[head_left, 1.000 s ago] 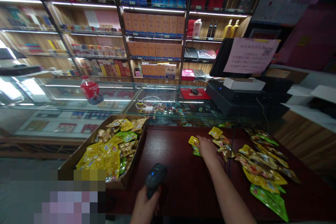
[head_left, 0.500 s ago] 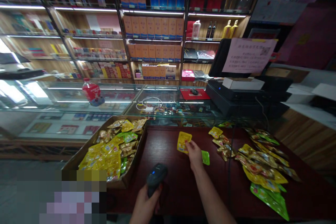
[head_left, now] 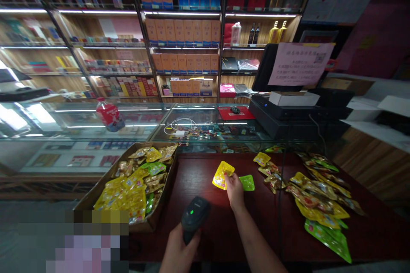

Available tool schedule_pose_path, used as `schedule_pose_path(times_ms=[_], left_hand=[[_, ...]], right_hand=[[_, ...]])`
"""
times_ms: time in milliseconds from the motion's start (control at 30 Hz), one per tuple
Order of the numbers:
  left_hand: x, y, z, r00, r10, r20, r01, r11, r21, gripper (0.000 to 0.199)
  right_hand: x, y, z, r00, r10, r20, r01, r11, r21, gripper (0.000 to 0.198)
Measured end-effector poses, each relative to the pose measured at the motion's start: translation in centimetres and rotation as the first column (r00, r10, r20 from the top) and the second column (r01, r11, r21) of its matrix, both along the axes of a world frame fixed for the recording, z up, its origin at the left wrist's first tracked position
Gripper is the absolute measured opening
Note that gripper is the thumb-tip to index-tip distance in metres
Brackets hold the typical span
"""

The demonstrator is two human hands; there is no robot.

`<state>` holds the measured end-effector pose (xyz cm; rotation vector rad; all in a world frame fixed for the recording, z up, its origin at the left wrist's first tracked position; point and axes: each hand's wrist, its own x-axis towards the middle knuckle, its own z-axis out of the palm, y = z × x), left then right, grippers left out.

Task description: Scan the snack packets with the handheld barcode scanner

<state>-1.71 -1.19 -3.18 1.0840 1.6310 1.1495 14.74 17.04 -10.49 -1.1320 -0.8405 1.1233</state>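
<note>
A: What's changed vs. half a sec. ago?

B: The status light [head_left: 191,212] on the black scanner [head_left: 199,217] is now lit green, not blue. The yellow pkt [head_left: 220,175] is tilted a bit more & its face is lit more brightly. By judgement, a code read is prob. being signalled; no code can be made out, tho.

A: How are the hands set?

B: The scanner's handle is gripped in the L hand [head_left: 180,245], fingers wrapped round it. The yellow pkt is pinched by its R edge btwn thumb & fingers of the R hand [head_left: 235,190]. It's held over the worktop [head_left: 192,170], beyond the scanner; whether the surface is touched can't be told.

A: Qty of each?

B: Scanner: 1. Pkts held: 1. Green pkt [head_left: 248,182]: 1, laid just beside the R hand. Carton [head_left: 150,224]: 1, at left, filled w/ yellow, gold & green pkts, too overlapped to be counted. At right, a small cluster [head_left: 272,175] & a larger pile [head_left: 320,200]; no exact no. can be given. Red-labelled bottle [head_left: 109,115]: 1, stood on the glass case [head_left: 141,134].
</note>
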Motion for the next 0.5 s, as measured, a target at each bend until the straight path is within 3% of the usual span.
schedule_pose_path(times_ms=[133, 333, 500], left_hand=[[-0.2, 0.1, -1.2, 1.000, -0.001, 0.022, 0.002, 1.000, -0.011, 0.034], [-0.4, 0.5, -5.1, 0.986, 0.065, 0.154, -0.047, 0.992, -0.115, 0.045], [-0.6, 0.9, -7.0, 0.976, 0.119, 0.182, -0.102, 0.990, -0.096, 0.048]], right_hand=[[-0.2, -0.5, 0.6, 0.999, 0.037, 0.010, -0.037, 0.999, -0.017, 0.049], [-2.1, -1.2, 2.5, 0.981, 0.189, 0.030, -0.187, 0.980, -0.061, 0.048], [-8.9, 0.6, 7.2, 0.881, 0.472, -0.017, -0.472, 0.876, -0.096, 0.044]])
